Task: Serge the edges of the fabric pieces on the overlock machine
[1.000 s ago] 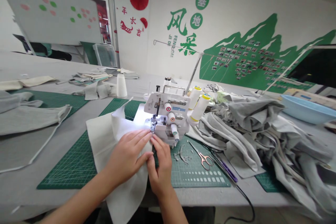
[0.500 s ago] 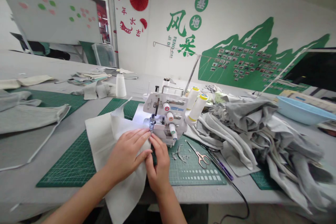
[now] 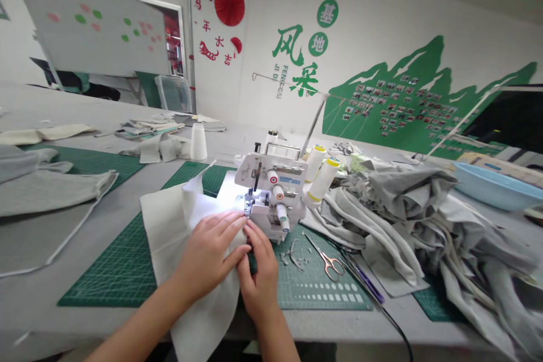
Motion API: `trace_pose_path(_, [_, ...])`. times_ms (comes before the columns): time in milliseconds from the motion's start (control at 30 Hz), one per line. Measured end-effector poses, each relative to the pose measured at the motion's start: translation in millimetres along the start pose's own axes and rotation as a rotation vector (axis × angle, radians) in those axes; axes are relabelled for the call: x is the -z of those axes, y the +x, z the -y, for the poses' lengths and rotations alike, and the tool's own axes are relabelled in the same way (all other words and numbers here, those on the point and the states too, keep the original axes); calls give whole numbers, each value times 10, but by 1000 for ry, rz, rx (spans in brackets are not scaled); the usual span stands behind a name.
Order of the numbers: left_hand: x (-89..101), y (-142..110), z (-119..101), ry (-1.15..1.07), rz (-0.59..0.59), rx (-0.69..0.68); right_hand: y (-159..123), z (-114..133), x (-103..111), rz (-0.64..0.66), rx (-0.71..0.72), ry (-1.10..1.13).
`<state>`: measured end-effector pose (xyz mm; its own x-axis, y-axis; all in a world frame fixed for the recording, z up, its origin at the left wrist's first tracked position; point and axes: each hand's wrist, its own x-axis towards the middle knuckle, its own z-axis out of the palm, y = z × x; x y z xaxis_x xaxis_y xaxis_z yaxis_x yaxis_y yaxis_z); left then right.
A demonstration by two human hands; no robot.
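A pale grey fabric piece (image 3: 163, 220) lies under the needle area of a white overlock sewing machine (image 3: 271, 181), its lower end hanging over the table edge. My left hand (image 3: 212, 251) rests flat on the cloth, fingers stretched out together toward the presser foot. Close beside it, my right hand (image 3: 259, 271) grips the fabric's right edge between thumb and fingers, just in front of the machine. The fingertips of both hands nearly meet there. The machine's lamp lights its bed, and the stitching point is partly hidden by my fingers.
Scissors (image 3: 328, 260), thread scraps (image 3: 297, 257) and a purple-handled tool (image 3: 369, 283) lie right of the machine. Thread cones (image 3: 323, 181) stand behind it. A large heap of grey cloth (image 3: 399, 215) fills the right side, near a blue basin (image 3: 496, 184). More fabric (image 3: 46, 186) lies left.
The camera view has tilted slightly, so the scene sits a little lower and further right. My hands and the fabric keep nearly the same place at the machine.
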<state>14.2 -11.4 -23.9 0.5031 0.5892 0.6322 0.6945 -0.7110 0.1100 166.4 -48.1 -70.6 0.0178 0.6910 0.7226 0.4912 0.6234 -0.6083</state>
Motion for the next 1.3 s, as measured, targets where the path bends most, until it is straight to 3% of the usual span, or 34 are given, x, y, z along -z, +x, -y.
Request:
trace_pose_path(1133, [8,6,-22,-19,-15,30,21,47,23,21,-35,48])
trace_pose_path(1300, [11,4,-20,-19,-20,27,-14,58,-13,-66,-92,41])
